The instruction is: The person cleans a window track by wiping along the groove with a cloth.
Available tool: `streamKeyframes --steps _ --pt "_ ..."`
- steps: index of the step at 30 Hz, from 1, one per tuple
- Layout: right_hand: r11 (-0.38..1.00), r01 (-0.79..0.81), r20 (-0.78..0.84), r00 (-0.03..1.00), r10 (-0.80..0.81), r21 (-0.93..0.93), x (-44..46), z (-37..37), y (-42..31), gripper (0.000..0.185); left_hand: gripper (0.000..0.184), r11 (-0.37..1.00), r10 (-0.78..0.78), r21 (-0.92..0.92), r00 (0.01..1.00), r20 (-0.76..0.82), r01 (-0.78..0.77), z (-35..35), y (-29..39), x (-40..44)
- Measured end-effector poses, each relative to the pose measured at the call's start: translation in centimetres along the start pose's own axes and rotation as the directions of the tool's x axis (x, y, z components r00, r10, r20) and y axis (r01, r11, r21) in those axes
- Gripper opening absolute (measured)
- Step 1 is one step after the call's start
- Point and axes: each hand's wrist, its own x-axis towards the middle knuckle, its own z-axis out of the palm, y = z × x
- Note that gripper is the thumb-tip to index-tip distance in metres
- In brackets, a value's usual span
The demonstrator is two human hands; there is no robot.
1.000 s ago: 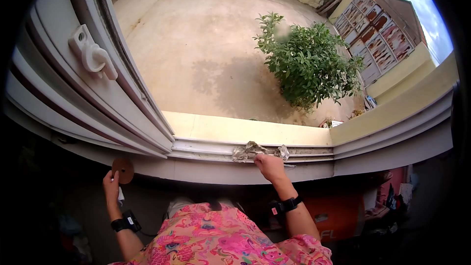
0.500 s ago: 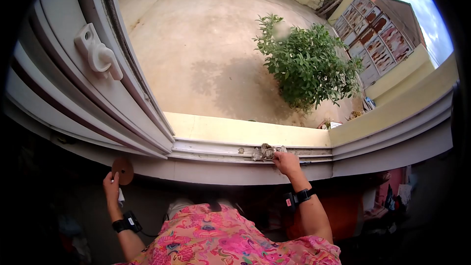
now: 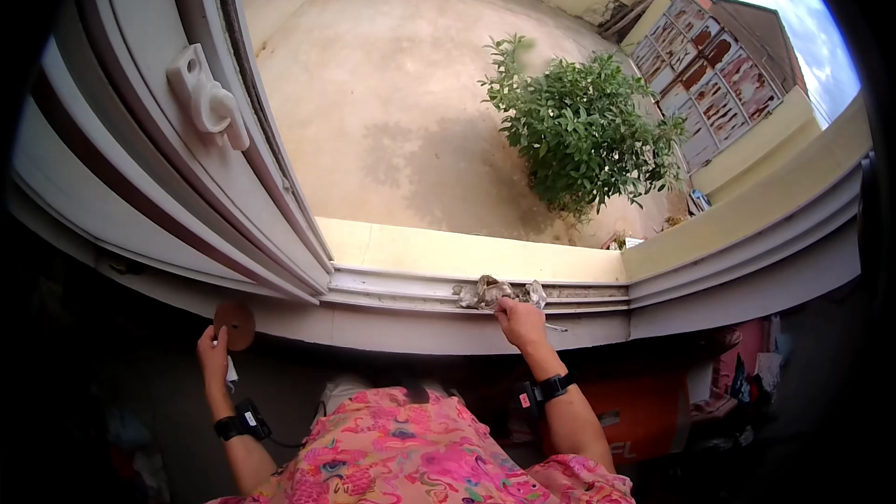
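A crumpled, dirty whitish cloth (image 3: 481,293) lies in the lower track of the white window frame (image 3: 392,289). My right hand (image 3: 520,322) pinches it at its near edge, and a thin pale stick-like piece shows just beside the fingers. On the left, below the sill, my left hand (image 3: 213,347) holds a round brown disc (image 3: 235,325) with a small dark hole in its middle. Something white hangs below that hand; what it is I cannot make out. Each wrist wears a black band with a small device.
The window sash with a white latch (image 3: 207,103) stands at the left. Outside are a green bush (image 3: 583,126), a concrete yard (image 3: 373,65) and a rusty metal gate (image 3: 714,79). An orange object (image 3: 630,415) is below the sill at right.
My right hand and the cloth moved right along the track, then back left. The view of the sash has shifted slightly right. My left hand has stayed nearly still with the disc.
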Motion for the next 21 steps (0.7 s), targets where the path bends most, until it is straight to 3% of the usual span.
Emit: streamKeyframes --steps 9,12,16,18,21 --pt "0.999 0.018 -0.074 0.997 -0.016 0.031 -0.1 1.9 -3.3 0.011 0.019 0.999 -0.014 -0.036 1.0 0.001 0.014 0.3 0.0 0.0" --pt "0.989 0.111 -0.076 0.992 -0.104 0.096 0.4 2.2 -4.5 0.011 0.02 0.991 0.0 -0.132 1.0 -0.014 -0.001 1.0 0.4 0.4" --pt "0.986 0.163 -0.06 0.984 -0.165 -0.031 0.7 0.8 -1.7 0.012 0.021 0.999 0.023 -0.037 1.0 0.015 -0.023 0.8 0.8 0.9" --pt "0.995 0.029 0.028 0.999 -0.026 -0.094 0.3 -1.0 1.5 0.011 0.02 0.999 0.027 -0.025 1.0 0.015 -0.026 0.8 0.4 0.8" --pt "0.997 -0.001 0.017 1.0 0.002 -0.075 -0.4 -1.3 3.3 0.012 0.02 0.998 0.004 -0.059 1.0 0.015 -0.003 0.2 -0.6 0.3"
